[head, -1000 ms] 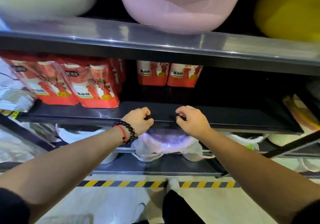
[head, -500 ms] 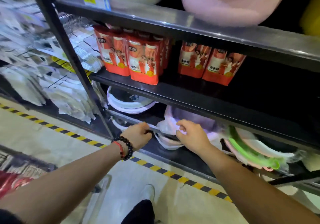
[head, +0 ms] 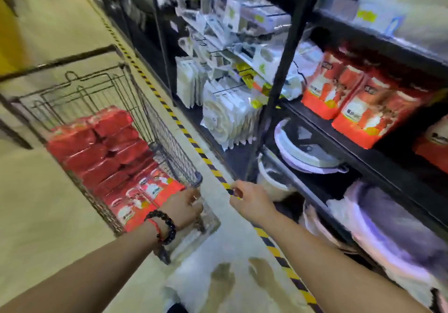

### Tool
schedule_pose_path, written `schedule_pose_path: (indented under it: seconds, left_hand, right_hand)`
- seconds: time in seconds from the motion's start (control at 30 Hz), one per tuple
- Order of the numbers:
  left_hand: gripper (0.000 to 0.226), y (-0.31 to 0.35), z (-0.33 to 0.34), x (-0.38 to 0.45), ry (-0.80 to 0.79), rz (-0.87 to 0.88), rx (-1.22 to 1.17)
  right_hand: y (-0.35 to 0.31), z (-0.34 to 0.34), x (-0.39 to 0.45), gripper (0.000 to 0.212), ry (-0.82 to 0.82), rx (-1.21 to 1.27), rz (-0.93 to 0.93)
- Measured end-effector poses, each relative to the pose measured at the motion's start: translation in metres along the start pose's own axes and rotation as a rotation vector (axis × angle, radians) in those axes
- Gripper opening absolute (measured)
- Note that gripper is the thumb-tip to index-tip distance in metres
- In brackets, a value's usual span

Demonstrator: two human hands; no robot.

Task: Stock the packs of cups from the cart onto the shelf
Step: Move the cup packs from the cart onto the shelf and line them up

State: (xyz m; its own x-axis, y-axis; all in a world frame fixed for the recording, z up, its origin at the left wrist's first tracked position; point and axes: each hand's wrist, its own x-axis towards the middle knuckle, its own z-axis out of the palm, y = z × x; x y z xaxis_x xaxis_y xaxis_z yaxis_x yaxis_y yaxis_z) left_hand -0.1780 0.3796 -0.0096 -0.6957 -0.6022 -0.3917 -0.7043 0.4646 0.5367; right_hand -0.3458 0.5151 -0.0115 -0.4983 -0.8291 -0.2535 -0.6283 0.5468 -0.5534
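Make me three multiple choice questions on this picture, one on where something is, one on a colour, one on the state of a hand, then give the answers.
1. Where is the cart?
A. left of the shelving
B. behind the shelving
C. on a shelf

2. What colour are the packs of cups in the cart?
A. blue
B. red
C. green

3. What is the right hand holding?
A. a pack
B. a bowl
C. nothing

Answers: 1 A, the cart stands in the aisle, left of the shelves. 2 B, the packs are red. 3 C, it hangs empty over the striped floor tape.
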Motion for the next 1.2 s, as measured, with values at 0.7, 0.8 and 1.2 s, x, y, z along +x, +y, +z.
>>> schedule_pose_path:
  seconds: [0.7,0.8,1.2]
  left_hand:
    - [0.035,-0.240,-0.114,0.040,0.199,-0.511,-0.432]
    - [0.035,-0.244,-0.108,0.079,0.191,-0.563,-0.482]
    - [0.034,-0.290,-0.059,0.144,0.100,-0.904,-0.685]
  right_hand:
    - [-0.190,0.160,0.250,0.034,-0.424,-0.175,-0.119]
    - [-0.175,0.177,0.297,0.037,-0.469,-0.197,-0.077]
    - [-0.093,0.284,0.418,0.048,-0.603,-0.089,0.390]
